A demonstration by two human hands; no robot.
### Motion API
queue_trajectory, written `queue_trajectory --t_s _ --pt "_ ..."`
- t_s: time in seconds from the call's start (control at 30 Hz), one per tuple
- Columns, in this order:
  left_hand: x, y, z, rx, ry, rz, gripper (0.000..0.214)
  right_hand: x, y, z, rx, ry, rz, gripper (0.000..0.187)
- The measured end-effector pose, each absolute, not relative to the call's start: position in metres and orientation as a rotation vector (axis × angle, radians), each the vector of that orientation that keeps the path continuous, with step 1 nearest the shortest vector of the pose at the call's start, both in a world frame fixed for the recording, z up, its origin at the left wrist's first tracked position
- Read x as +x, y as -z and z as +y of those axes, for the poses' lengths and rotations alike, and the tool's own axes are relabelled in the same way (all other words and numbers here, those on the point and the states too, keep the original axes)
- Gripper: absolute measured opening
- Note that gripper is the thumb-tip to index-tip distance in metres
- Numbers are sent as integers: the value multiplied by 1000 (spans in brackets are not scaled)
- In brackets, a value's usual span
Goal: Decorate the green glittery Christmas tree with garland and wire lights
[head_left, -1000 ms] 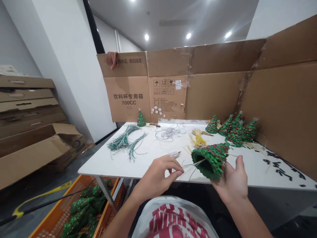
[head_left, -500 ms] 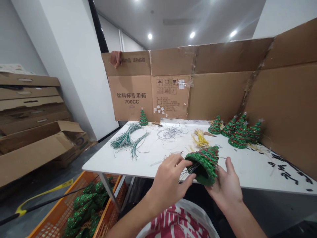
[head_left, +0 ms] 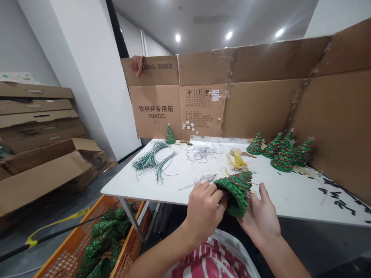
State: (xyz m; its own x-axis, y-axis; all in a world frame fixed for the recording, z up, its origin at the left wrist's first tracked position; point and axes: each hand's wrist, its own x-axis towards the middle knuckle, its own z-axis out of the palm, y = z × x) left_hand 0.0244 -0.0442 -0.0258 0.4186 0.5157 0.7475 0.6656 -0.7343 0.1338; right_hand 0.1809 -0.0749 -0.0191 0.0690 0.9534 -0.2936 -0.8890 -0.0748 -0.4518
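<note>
A green beaded Christmas tree cone (head_left: pixel 237 194), wound with red strands, lies on its side between my hands, just above the table's front edge. My left hand (head_left: pixel 204 210) grips its open base, and the fingers cover the hollow. My right hand (head_left: pixel 259 220) cradles the cone's flank from below with its fingers spread. A white pen-like tool with a metal tip (head_left: pixel 198 182) lies on the table just beyond my left hand. Any wires inside the base are hidden.
The white table (head_left: pixel 124 189) holds green wire bundles (head_left: pixel 152 160), tangled silver wire (head_left: pixel 203 151), yellow wires (head_left: pixel 237 161) and finished trees (head_left: pixel 282 154). Cardboard walls (head_left: pixel 261 104) stand behind and to the right. An orange crate (head_left: pixel 116 239) of green trees sits on the floor at the left.
My hands have closed in on the tree and turned it. My left hand now covers the open base, and the wires seen there earlier are hidden.
</note>
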Motion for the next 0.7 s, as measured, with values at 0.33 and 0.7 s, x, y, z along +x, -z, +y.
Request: queue_trajectory --t_s 0.33,0.7 --pt "26 25 -42 -2536 1265 -1086 16 176 6 -76 -683 -1516 -62 53" --pt "29 32 -41 -2514 1296 -1074 17 178 20 -74 -654 -1479 -140 42"
